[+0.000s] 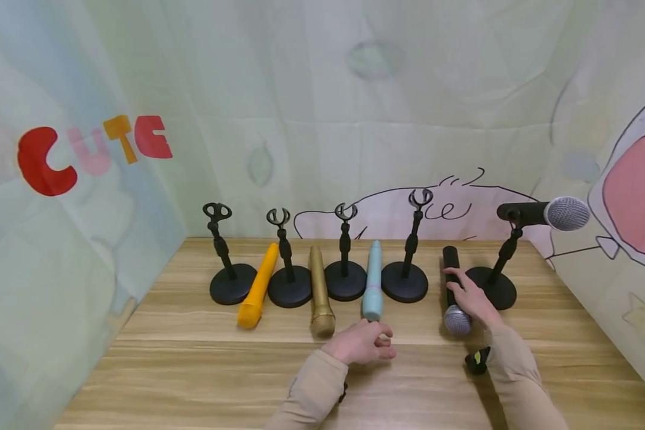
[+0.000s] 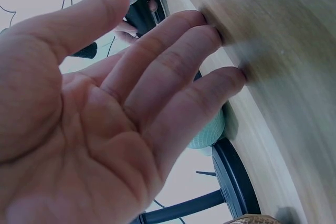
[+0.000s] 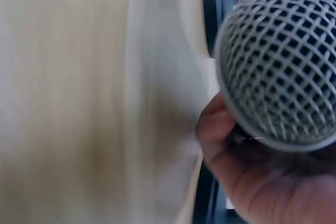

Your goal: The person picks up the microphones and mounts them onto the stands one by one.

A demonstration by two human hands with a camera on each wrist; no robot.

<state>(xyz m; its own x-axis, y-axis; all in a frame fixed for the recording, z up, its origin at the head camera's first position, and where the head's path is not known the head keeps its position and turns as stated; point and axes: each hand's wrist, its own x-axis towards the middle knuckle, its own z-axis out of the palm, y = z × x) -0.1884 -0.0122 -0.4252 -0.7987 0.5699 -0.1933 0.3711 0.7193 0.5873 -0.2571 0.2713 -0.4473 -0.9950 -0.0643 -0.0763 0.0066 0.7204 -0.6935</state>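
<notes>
My right hand (image 1: 470,295) grips a black microphone (image 1: 451,258) with a silver mesh head, its fingers bent over the handle. That mesh head (image 3: 281,61) fills much of the right wrist view. My left hand (image 1: 361,343) rests low over the table with relaxed fingers, holding nothing, just in front of a light blue microphone (image 1: 373,280). In the left wrist view its palm (image 2: 100,145) faces the camera. To its left lie a gold microphone (image 1: 320,289) and an orange microphone (image 1: 259,286). A second black microphone (image 1: 543,213) sits in the clip of the rightmost stand (image 1: 497,288).
Several black desk stands with bare clips line the back of the wooden table (image 1: 193,370), among them a leftmost stand (image 1: 233,284) and one left of my right hand (image 1: 405,282). A printed curtain (image 1: 301,89) hangs behind and at both sides.
</notes>
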